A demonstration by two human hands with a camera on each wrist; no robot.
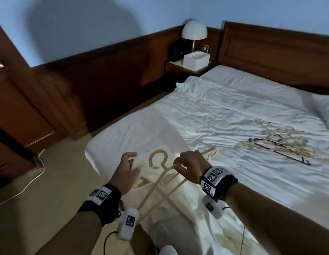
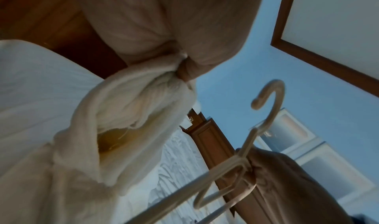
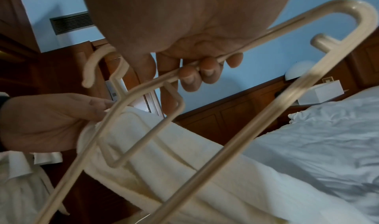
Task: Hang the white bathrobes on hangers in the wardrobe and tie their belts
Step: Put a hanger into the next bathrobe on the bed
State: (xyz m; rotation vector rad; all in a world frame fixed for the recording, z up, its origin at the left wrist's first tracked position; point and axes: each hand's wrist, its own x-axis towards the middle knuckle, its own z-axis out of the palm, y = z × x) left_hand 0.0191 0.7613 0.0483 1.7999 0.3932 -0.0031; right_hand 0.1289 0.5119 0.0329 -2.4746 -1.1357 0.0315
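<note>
A cream-white bathrobe lies over the near corner of the bed. My left hand pinches a bunched fold of the bathrobe's collar. My right hand grips the upper arm of a beige plastic hanger, fingers curled round the hanger's bar. The hanger is held just above the bathrobe, its hook pointing away from me, between the two hands.
A pile of several spare hangers lies on the bed to the right. A nightstand with a lamp and white box stands at the headboard. Dark wooden wardrobe doors are on the left; a cable trails on the floor.
</note>
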